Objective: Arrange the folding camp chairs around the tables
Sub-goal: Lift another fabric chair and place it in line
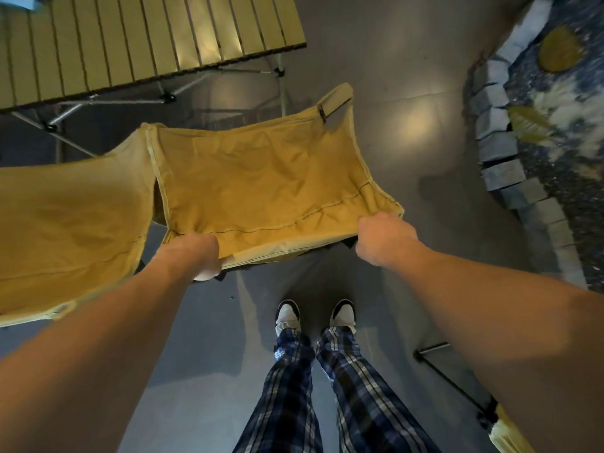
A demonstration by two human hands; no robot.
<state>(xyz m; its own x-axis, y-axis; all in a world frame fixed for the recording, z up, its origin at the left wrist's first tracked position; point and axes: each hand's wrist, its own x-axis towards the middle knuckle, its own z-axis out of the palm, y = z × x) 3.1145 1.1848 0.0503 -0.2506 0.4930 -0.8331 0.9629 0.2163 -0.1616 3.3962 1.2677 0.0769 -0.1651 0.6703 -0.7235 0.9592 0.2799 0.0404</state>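
- The person stands on a grey floor [376, 67] and looks down at both bare arms stretched forward.
- The left hand [199, 256] grips the near edge of a yellow camp chair [261, 178] at its left corner, fingers curled under the fabric.
- The right hand [382, 238] grips the same edge at the right corner, fingers closed over the hem.
- The chair's cloth back is stretched between the two hands, with its far end toward the table [130, 44].
- A short strap with a black buckle [330, 109] sits near the chair's far right corner.
- The table has a top of yellowish slats and thin metal legs with black joints; it lies beyond the chair, near but apart from it.
- A second chair [65, 223] of the same yellow cloth sits just beside the held one on the left; whether they touch cannot be told.
- Part of a third chair [503, 429], with a black rod frame, shows at the lower right under the right arm.
- Grey stone blocks [496, 152] edge a dark gravel bed at the right, with yellow leaves on it.
- The person wears blue plaid trousers [327, 387] and white shoes with dark toes.
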